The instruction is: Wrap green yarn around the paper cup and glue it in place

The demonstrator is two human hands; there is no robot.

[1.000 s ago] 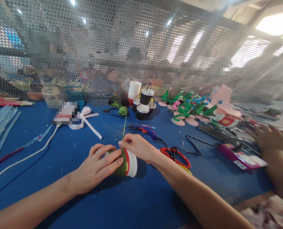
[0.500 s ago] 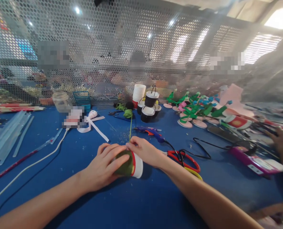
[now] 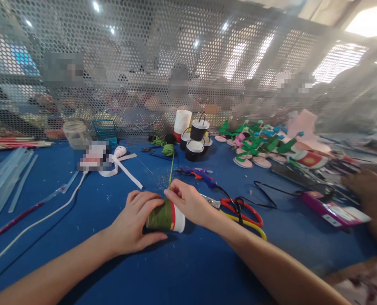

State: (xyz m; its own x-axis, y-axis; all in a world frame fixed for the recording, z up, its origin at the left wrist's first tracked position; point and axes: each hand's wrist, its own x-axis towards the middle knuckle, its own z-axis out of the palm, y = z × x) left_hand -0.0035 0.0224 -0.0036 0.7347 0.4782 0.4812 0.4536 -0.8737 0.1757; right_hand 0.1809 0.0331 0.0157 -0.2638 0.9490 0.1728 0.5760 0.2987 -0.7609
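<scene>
A paper cup (image 3: 166,217) lies on its side on the blue table (image 3: 182,271), its body wound in green yarn, its white rim and red band facing right. My left hand (image 3: 132,222) cups the wrapped end, fingers curled round it. My right hand (image 3: 188,201) pinches the green yarn strand (image 3: 170,169) at the cup's top edge. The strand runs away from me to a small green yarn ball (image 3: 168,149).
Red-handled scissors (image 3: 239,209) and a blue glue gun (image 3: 201,173) lie just right of my hands. Black-and-white cups (image 3: 194,140), green and pink craft pieces (image 3: 255,146), glue sticks (image 3: 4,178) and a white ribbon (image 3: 121,163) ring the table. Another person's hand (image 3: 366,186) is at far right.
My left hand has shifted back along the cup, uncovering more of the green winding. The right hand still pinches the yarn at the cup. The other person's hand has moved slightly.
</scene>
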